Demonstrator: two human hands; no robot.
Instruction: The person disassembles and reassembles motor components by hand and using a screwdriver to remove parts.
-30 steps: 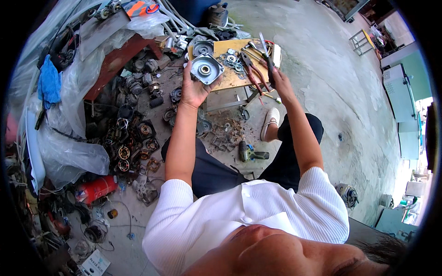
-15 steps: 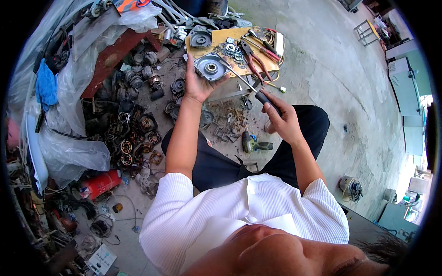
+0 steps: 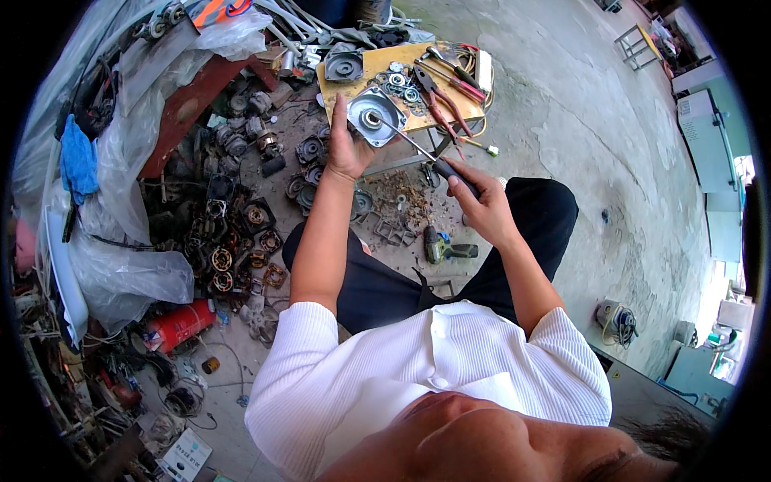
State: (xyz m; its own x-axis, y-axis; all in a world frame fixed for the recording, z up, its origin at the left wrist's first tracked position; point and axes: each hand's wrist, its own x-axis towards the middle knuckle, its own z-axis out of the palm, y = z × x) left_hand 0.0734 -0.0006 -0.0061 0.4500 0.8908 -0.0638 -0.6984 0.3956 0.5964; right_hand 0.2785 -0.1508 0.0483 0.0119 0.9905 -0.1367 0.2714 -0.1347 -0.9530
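Note:
My left hand (image 3: 348,155) is closed around the edge of a square metal motor end cover (image 3: 387,112), held up at the near edge of a small yellow work table (image 3: 377,60). A round bearing sits in the cover's middle. My right hand (image 3: 487,209) grips a screwdriver (image 3: 454,175) by its black handle. Its long shaft slants up to the left, and the tip reaches the bearing at the cover's centre. A second, darker end cover (image 3: 344,67) lies on the table behind my left hand.
Red-handled pliers (image 3: 435,103), a hammer (image 3: 451,67) and several bearings and washers (image 3: 397,80) lie on the table. A green cordless drill (image 3: 440,246) rests on the floor between my legs. Motor parts (image 3: 233,233) pile up at the left, near a red cylinder (image 3: 181,324).
The end cover has tilted so its inner face turns more toward me. The screwdriver tip has shifted from the cover's right rim to the bearing in its centre.

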